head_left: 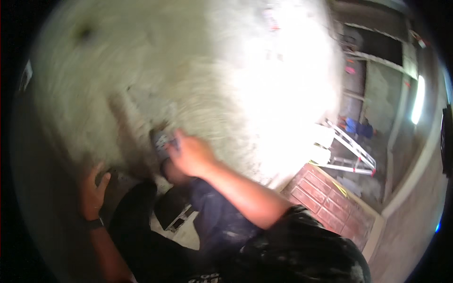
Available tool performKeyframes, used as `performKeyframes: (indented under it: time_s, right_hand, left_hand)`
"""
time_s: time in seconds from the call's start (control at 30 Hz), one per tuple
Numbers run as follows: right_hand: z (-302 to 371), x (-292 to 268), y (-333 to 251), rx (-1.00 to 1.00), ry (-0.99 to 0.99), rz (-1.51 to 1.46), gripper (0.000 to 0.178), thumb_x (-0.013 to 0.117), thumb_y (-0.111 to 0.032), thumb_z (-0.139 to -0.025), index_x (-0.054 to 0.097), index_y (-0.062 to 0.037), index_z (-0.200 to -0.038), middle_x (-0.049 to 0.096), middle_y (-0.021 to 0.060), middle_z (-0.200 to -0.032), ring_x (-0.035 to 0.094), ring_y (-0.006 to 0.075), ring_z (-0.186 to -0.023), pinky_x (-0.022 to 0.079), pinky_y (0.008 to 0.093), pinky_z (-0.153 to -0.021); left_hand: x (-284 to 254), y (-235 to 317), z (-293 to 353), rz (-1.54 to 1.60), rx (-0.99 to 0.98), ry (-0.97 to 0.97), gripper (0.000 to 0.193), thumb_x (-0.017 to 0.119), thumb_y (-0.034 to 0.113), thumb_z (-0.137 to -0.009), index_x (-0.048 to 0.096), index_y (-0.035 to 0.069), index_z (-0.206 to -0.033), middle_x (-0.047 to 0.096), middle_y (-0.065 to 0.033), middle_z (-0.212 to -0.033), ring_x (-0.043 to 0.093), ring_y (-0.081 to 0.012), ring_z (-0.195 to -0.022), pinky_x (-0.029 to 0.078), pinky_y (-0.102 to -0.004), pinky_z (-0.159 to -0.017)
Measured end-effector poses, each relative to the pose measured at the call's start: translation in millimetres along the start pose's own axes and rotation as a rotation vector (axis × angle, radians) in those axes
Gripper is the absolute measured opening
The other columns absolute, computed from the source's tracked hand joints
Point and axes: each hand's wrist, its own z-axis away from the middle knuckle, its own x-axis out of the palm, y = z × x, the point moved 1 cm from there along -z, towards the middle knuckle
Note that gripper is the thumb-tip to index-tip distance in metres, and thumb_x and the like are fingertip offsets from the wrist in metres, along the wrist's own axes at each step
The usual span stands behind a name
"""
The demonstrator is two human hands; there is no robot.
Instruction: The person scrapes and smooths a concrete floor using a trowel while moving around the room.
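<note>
My right hand is closed and slightly blurred. It is beside a dark grey slide sandal with a pale print, seemingly worn on my foot below navy trousers. Whatever the fingers hold, if anything, is hidden. To the left, my left hand has its thumb apart from the fingers, close to a rough grey plaster or concrete surface. A dark band circles that wrist.
Strong light whitens the rough surface toward the right. Past it are a reddish-brown panelled door, a metal ladder and a lit tube lamp. A dark object with pale edges lies between my legs.
</note>
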Motion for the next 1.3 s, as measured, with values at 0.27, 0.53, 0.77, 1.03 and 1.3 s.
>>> performKeyframes:
  time_s: [0.27,0.53,0.77,1.03,1.3]
  right_hand:
    - [75,6,-7,0.041,0.000,-0.130,0.043,0.054,-0.041,-0.098,0.057,-0.0009,-0.114,0.070,0.0253,-0.097,0.067,0.0454,-0.092,0.053,0.0546,-0.080]
    - [217,-21,7,0.110,0.126,-0.324,0.069,0.060,-0.060,-0.090,0.058,-0.0053,-0.133,0.071,0.0214,-0.109,0.069,0.0399,-0.100,0.054,0.0490,-0.084]
    - [345,-98,99,0.443,0.404,-0.503,0.055,0.068,-0.056,-0.086,0.072,-0.0023,-0.099,0.073,0.0173,-0.086,0.072,0.0321,-0.082,0.054,0.0444,-0.073]
    - [521,-56,162,0.843,0.531,-0.817,0.050,0.068,-0.045,-0.087,0.059,-0.0014,-0.063,0.057,0.0105,-0.052,0.056,0.0241,-0.042,0.047,0.0405,-0.043]
    - [582,35,179,1.029,0.636,-0.953,0.051,0.063,-0.045,-0.087,0.063,0.0016,-0.065,0.061,0.0142,-0.056,0.063,0.0259,-0.049,0.053,0.0396,-0.049]
  left_hand:
    - [32,-17,76,-0.357,0.248,-0.477,0.054,0.072,0.041,-0.090,0.064,0.002,-0.125,0.069,-0.0200,-0.117,0.066,-0.0356,-0.110,0.051,-0.0454,-0.096]
    - [-155,133,143,-0.321,0.096,-0.037,0.042,0.073,0.032,-0.085,0.069,0.004,-0.116,0.074,-0.0174,-0.103,0.072,-0.0302,-0.100,0.054,-0.0397,-0.087]
    - [-234,204,167,-0.201,0.245,0.082,0.035,0.073,0.031,-0.084,0.073,0.007,-0.109,0.074,-0.0162,-0.102,0.071,-0.0330,-0.098,0.055,-0.0398,-0.084]
    - [-259,211,178,-0.383,0.340,-0.100,0.036,0.068,0.035,-0.086,0.074,0.011,-0.112,0.074,-0.0123,-0.109,0.068,-0.0333,-0.106,0.054,-0.0395,-0.092]
    - [-258,205,163,-0.648,0.357,-0.204,0.038,0.068,0.036,-0.087,0.074,0.007,-0.112,0.076,-0.0101,-0.096,0.072,-0.0192,-0.078,0.056,-0.0327,-0.069]
